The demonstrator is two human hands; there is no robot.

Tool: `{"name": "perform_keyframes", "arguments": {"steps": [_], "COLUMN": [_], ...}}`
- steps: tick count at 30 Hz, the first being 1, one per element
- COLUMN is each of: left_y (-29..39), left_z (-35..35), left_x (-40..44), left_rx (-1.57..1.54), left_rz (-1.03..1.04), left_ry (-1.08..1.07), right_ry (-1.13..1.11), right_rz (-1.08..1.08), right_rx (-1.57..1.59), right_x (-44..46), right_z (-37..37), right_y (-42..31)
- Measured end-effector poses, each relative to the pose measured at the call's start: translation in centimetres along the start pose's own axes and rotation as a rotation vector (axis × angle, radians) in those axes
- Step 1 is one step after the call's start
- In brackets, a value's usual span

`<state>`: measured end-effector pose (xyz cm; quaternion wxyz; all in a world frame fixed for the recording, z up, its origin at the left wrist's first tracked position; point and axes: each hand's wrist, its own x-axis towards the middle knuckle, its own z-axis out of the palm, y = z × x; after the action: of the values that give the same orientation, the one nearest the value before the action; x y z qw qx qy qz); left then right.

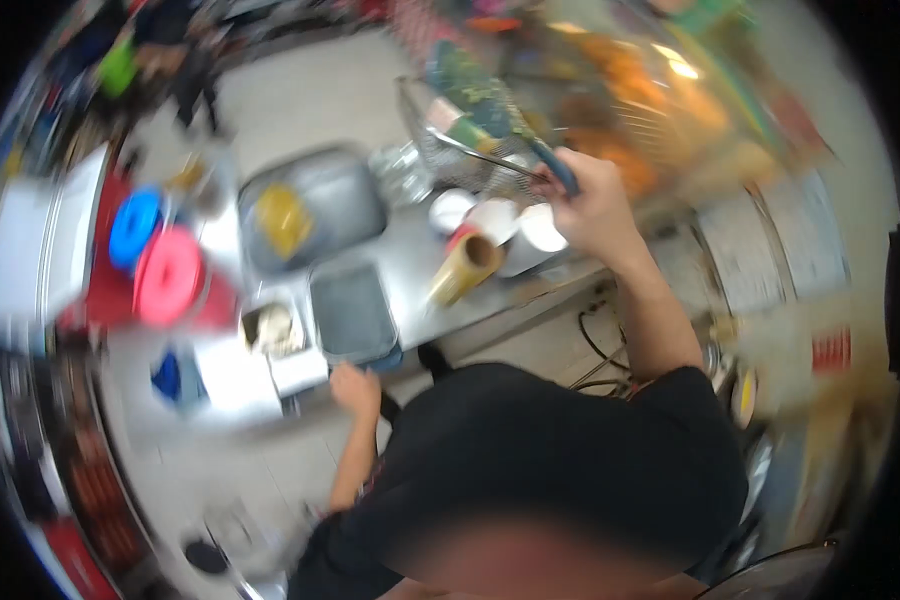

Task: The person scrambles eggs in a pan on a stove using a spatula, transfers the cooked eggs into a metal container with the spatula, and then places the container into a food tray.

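Observation:
My right hand (595,205) is raised over the far right part of the steel counter (420,300), its fingers wrapped round the handles of blurred utensils, one of them a dark blue-green handle (553,165). Below it on the counter are white cups (543,228) and a roll of yellowish film (465,270) with a hollow core. At the counter's near edge my left hand (355,388) is beside a grey rectangular tray (353,310); its fingers look curled, and whatever they hold, if anything, is hidden.
A metal basin (345,195) holds a yellow item. Blue (135,228) and pink (170,275) lids stand at the left, near a white container (275,330). Orange food (620,80) shows behind a clear panel at the upper right. People (185,60) stand far off, upper left.

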<state>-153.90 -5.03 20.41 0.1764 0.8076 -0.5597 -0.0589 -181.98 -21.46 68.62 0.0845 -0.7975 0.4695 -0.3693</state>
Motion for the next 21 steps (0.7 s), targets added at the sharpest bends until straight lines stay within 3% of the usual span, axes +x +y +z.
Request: {"name": "perform_keyframes", "arguments": {"steps": [1, 2, 4, 6, 8, 10, 12, 14, 16, 18, 21], "left_y": [0.9, -0.2, 0.3, 2.3, 4.3, 5.2, 4.0, 3.6, 3.3, 3.7, 3.8], "left_z": [-2.8, -0.6, -2.0, -4.1, -5.5, -3.6, 0.2, 3.9, 4.1, 3.8, 5.1], "left_x": [1.3, 1.3, 2.9, 4.0, 5.1, 5.8, 6.8, 8.5, 8.1, 7.7, 7.7], "left_rx": [0.068, 0.045, 0.042, 0.030, -0.010, 0.049, 0.179, 0.243, 0.273, 0.344, 0.370], "left_rz": [0.119, 0.117, 0.071, 0.234, 0.354, 0.730, 0.763, 0.543, 0.722, 0.765, 0.834], "left_ry": [-0.081, -0.028, -0.180, -0.068, -0.146, -0.011, -0.052, -0.774, -0.647, -0.646, -0.705], "right_ry": [0.072, 0.120, 0.260, 0.310, 0.382, 0.446, 0.475, 0.472, 0.356, 0.240, 0.196], "right_rz": [-0.032, -0.066, -0.071, -0.054, -0.026, 0.052, 0.113, -0.006, 0.003, 0.009, -0.051], "right_rx": [-0.070, -0.129, -0.260, -0.521, -0.637, -0.715, -0.735, -0.752, -0.776, -0.785, -0.525], "right_x": [0.5, 0.9, 1.7, 2.7, 3.8, 4.3, 3.9, 3.5, 2.7, 2.6, 3.0], "right_z": [-2.7, -5.6, -11.1, -17.2, -23.7, -29.1, -33.2, -38.2, -41.0, -42.6, -43.6], "right_y": [-0.4, -0.8, -0.6, -2.0, -0.4, 0.3, 2.9, 8.9, 13.1, 17.4, 22.4]}}
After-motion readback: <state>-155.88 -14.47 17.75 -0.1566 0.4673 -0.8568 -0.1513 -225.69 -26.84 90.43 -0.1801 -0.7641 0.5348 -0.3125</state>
